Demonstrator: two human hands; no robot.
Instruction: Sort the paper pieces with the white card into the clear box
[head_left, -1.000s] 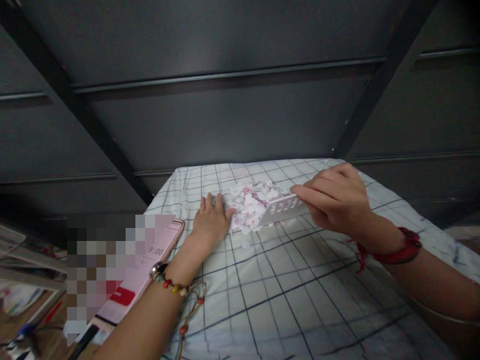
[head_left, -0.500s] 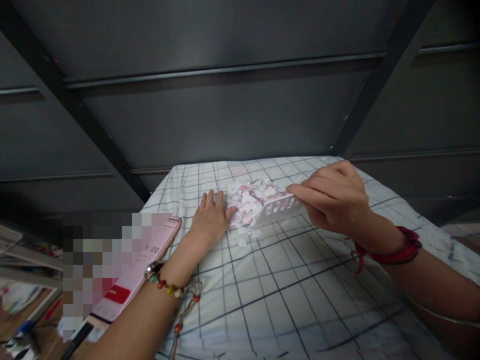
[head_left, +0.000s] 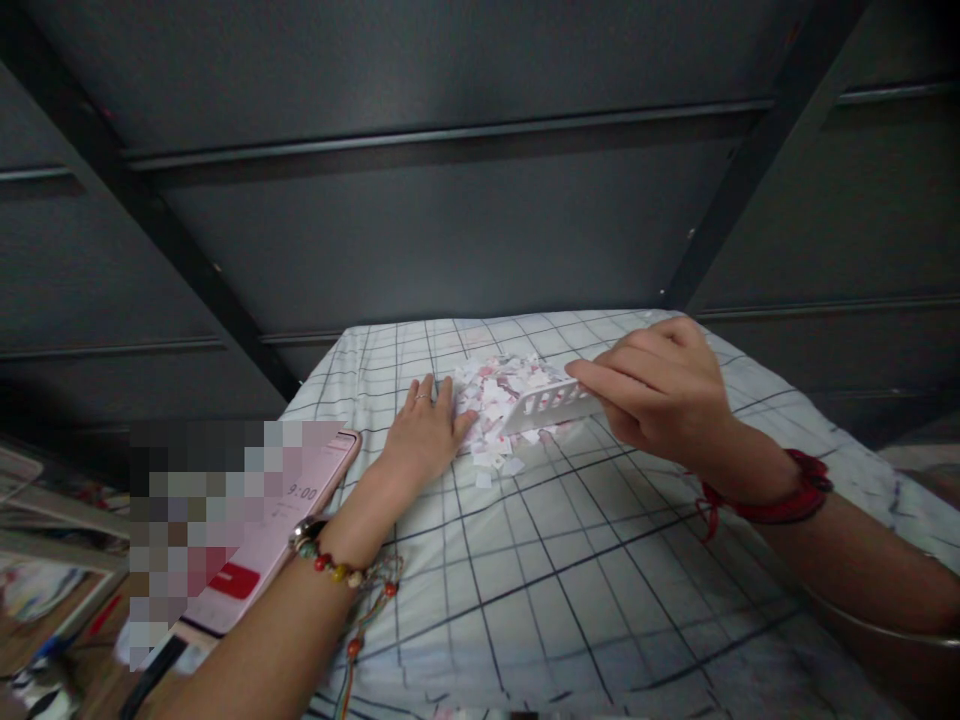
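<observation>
A heap of paper scraps (head_left: 487,400), white with pink and red bits, lies on the checked cloth (head_left: 517,560). My left hand (head_left: 424,435) rests flat at the heap's left side, fingers apart and thumb against the scraps. Thumb and fingers of my right hand (head_left: 660,385) pinch the rim of a white slotted plastic basket (head_left: 551,405). The basket is tipped on its side at the right of the heap, and my hand hides its far end. A few scraps show below its lower edge.
A pink phone (head_left: 296,510) with a cable lies at the left, partly behind my left forearm. Dark grey panels (head_left: 450,230) rise behind the cloth. At the lower left, a shelf frame (head_left: 67,540) and various items stand beyond the cloth's edge.
The basket has lifted and shifted slightly left with my right hand, and more scraps show under it. My left hand stays nearly in place.
</observation>
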